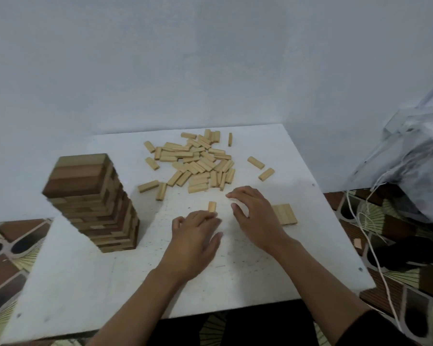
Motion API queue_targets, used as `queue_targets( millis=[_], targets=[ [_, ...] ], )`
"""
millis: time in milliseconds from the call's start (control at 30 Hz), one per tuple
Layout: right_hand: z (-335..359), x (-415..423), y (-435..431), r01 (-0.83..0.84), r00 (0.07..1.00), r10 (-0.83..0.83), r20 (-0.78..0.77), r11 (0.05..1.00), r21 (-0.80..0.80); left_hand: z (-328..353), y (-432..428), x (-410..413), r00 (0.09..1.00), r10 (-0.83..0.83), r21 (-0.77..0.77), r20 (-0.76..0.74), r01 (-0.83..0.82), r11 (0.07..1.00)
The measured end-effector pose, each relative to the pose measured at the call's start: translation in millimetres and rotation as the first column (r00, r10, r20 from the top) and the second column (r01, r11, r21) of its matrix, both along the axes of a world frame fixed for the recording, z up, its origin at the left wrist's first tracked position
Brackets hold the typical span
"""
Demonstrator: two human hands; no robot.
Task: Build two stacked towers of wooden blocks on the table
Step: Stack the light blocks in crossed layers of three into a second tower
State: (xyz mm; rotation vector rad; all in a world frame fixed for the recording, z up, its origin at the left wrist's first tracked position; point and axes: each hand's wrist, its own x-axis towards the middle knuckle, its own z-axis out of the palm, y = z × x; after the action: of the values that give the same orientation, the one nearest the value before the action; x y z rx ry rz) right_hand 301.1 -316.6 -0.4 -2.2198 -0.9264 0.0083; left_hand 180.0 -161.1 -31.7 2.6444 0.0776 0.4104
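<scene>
While the tall tower [95, 203] stands on the left side of the white table [85, 283], both hands are low over the middle of the table. The tower is made of many layers of brown blocks, and it stands straight up.

The left hand [195, 236] has its fingers curled. Its fingertips touch the near end of one small block [211, 206], and its thumb sticks out to the right, away from that block. I cannot tell if the hand really holds the block or only touches it.

The right hand [253, 216] is just to the right of the small block. Its fingers are a bit bent and spread apart, and it holds nothing.

Just right of that hand, a flat row of blocks [286, 214] lies side by side on the table. The hand hides part of it.

On the far side of the table is a big pile of blocks [198, 162], all pale wood and mixed up. A few lie alone around it.

Off the table on the right sits a see-through plastic bag [410, 171]. I cannot tell what is in it. A white cord [375, 248] runs from the bag down over the patterned floor [5, 268].
</scene>
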Motion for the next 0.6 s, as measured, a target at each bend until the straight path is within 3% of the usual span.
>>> queue_targets(
  millis=[167, 333, 600],
  targets=[
    [-2.0, 9.5, 34.1, -0.024, 0.999, 0.017, -0.033, 0.972, -0.235, -3.1, 22.0, -33.8, 0.998, 0.067, -0.046, -0.009, -0.068, 0.997],
    [-7.0, 14.9, 47.5, 0.000, 0.999, -0.019, -0.049, 0.930, -0.367, -8.0, 37.0, -53.7, 0.996, 0.078, -0.061, 0.035, -0.076, 0.995],
    [-0.5, -9.6, 41.4, 0.076, 0.996, -0.087, -0.015, 0.933, -0.352, -3.0, 46.9, -55.5, 1.000, -0.002, -0.106, 0.012, 0.004, 0.994]
  ],
)
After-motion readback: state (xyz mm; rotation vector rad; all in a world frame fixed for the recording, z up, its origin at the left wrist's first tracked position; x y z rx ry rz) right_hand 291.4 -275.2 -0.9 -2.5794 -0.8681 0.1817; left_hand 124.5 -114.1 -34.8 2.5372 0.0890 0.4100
